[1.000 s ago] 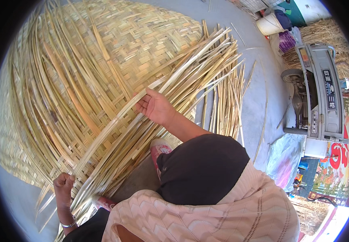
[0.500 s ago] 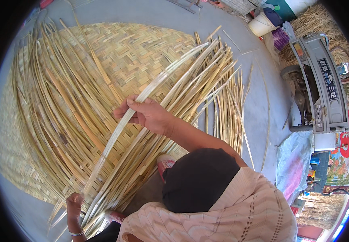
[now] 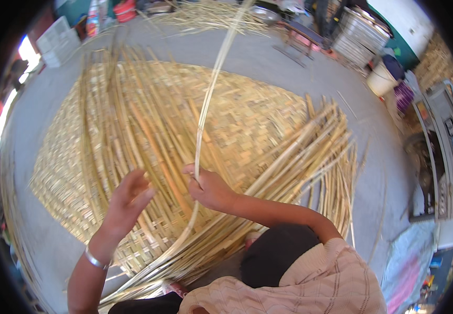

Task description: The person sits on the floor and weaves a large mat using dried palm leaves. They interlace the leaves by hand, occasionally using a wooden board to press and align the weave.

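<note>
- Head view: right hand [image 3: 212, 190] gripped a long pale strip [image 3: 204, 115] that rose past the upper edge and curved below the fist.
- Left hand [image 3: 128, 201] was loosely open, thumb apart from fingers, blurred.
- Woven mat [image 3: 245, 99] lay beneath; stalk bundle [image 3: 301, 162] crossed its near right side.

From my station I see the left forearm [image 3: 87, 280] reach up from the lower edge, the left hand [image 3: 132, 196] slightly blurred, fingers loosely bent, thumb apart from them. My right forearm [image 3: 281, 209] comes across from the right, elbow bent; the right hand [image 3: 212, 189] curls tightly, near the left, not touching it.
</note>
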A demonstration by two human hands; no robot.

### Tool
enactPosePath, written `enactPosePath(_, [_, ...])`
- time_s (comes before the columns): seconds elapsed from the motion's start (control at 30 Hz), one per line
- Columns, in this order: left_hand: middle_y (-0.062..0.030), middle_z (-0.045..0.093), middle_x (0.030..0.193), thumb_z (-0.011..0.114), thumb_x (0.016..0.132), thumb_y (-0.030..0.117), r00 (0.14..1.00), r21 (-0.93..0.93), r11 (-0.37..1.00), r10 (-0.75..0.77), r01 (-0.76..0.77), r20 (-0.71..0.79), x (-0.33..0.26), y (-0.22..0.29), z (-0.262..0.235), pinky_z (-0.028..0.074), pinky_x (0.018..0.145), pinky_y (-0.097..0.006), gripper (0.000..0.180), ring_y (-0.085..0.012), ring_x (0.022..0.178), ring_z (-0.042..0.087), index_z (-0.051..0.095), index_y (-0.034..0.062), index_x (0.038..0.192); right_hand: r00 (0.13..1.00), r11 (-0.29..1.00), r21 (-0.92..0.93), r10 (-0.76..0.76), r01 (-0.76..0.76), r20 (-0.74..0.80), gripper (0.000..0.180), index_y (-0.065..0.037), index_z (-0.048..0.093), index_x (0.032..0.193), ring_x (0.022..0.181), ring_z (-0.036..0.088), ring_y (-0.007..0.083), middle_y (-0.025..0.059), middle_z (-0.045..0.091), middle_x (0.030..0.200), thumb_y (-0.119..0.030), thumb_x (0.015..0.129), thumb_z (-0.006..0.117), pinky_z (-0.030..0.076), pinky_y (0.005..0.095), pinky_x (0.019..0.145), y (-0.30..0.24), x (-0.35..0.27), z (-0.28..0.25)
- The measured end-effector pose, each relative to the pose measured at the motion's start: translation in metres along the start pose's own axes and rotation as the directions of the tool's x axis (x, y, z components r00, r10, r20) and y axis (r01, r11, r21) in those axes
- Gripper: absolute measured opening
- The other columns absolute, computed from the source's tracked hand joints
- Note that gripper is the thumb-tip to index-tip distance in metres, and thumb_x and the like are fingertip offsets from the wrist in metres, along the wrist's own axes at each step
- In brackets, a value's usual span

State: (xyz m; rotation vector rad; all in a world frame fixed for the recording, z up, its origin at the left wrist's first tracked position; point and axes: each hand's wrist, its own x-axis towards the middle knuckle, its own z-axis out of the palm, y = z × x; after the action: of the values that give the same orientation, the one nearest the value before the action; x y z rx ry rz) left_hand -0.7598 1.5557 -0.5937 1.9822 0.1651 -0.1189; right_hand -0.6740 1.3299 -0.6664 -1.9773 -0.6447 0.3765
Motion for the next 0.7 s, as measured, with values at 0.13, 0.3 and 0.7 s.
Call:
enactPosePath(0.13, [-0.0167,0.064,0.101,0.067,0.089,0.035,0.969,0.075,0.978,0.201,-0.192,-0.144,0.045,0.06,0.026,0.052,0.08,-0.034,0.06,-0.0222,0.094,0.063,0.047,-0.0065,0.128,0.995,0.919,-0.392,0.071,-0.036,0.076,0.036,-0.002,0.044,0.121,0.064,0.063,0.042,0.0218,0.062,0.065,-0.018,0.089,0.047,0.049,0.0528,0.063,-0.028,0.01,0.005])
enactPosePath(0.3, [-0.0077,0.067,0.095,0.06,0.094,0.033,0.98,-0.348,0.933,-0.146,0.091,-0.134,0.052,0.072,-0.01,0.052,0.072,-0.03,0.037,-0.0143,0.085,0.064,0.06,0.0016,0.113,0.984,0.838,-0.545,0.073,0.028,0.162,0.034,-0.006,0.046,0.119,0.063,0.064,0.0376,0.0192,0.062,0.065,-0.022,0.09,0.05,0.05,0.0493,0.062,-0.038,0.007,-0.003])
enactPosePath(0.7, [-0.0136,0.065,0.105,0.057,0.097,0.025,0.942,-0.558,0.829,-0.2,0.016,-0.27,-0.01,0.06,-0.079,0.06,0.067,-0.029,0.032,-0.0241,0.079,0.07,0.057,-0.0023,0.113,0.813,0.98,-0.04,0.185,-0.197,0.552,0.021,-0.006,0.061,0.094,0.067,0.061,0.0168,0.0063,0.062,0.077,-0.026,0.087,0.062,0.049,0.0321,0.062,0.018,0.004,0.041])
